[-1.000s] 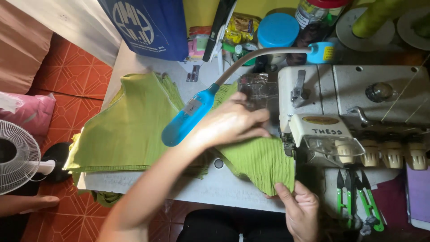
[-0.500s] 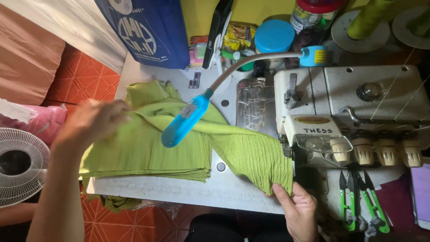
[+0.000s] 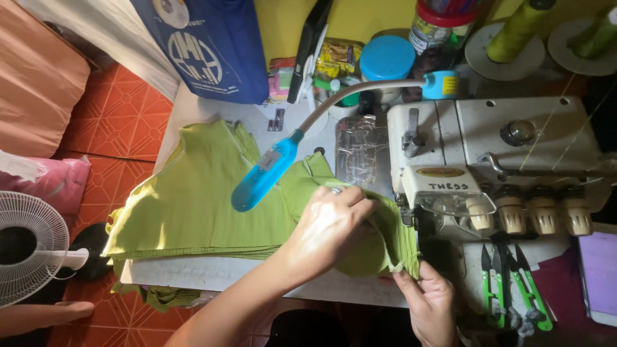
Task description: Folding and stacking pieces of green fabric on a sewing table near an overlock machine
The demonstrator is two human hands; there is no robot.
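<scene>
Both forearms are showing bare, no sleeves reaching into view. Left hand [image 3: 334, 225] is wearing a ring on one finger, a small pale band near the knuckle. Right hand [image 3: 432, 307] is showing no ring, watch, glove or bracelet.

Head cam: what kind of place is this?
Probably a small home sewing workshop: a white overlock sewing machine on a cluttered table, green thread cones behind it, and both hands feeding pale green ribbed fabric toward it.
</scene>
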